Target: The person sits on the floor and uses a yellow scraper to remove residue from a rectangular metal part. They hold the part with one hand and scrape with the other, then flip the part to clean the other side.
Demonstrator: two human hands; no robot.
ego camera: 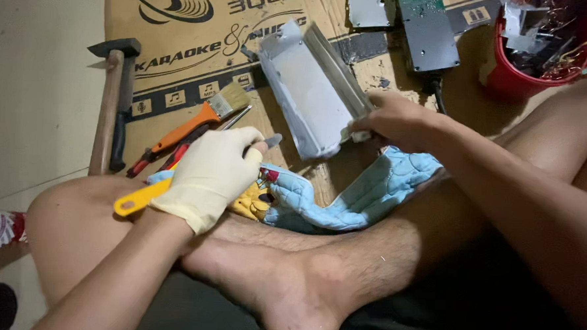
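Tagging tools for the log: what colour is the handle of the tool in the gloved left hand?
Yellow handle, gripped in the left hand; head view shows it.

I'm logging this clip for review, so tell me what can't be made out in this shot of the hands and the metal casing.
Head view only:
- Yellow-handled tool: its middle is hidden inside the gloved left hand.
- Metal casing: its near corner is covered by the bare right hand; underside unseen.
- Red bucket: cut by the top edge; contents too jumbled.
- Circuit board: cut by the top edge.
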